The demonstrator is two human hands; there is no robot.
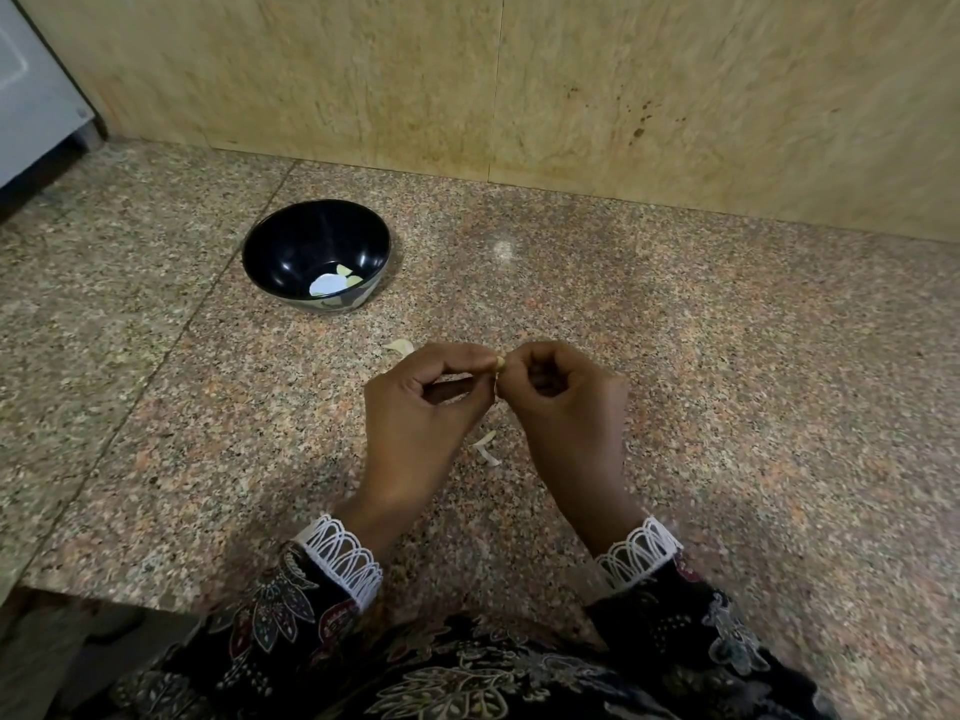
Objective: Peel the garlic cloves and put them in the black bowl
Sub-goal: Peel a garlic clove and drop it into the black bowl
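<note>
Two hands are pinching one garlic clove (500,364) between them, left hand (423,407) and right hand (563,402) meeting fingertip to fingertip, nearer than the black bowl (317,254) and to its right; the left hand is lying closer to it.

We see a glossy black bowl (316,254) with pale yellow-green cloves (345,275) and a bright white glare spot inside; its outer wall shows a pale leaf-like motif low down. Countertop (727,381): speckled granite, pink-grey-brown flecks with orange blotches. Wall (519,80): mottled tan-yellow stone, a few dark brown specks at right. Off-white peel scraps (485,446) on the granite. Our sleeves (291,610): black fabric with grey-white floral print and dark red accents, white looped lace cuffs. Pale clove tip (500,363) between our fingers.
</note>
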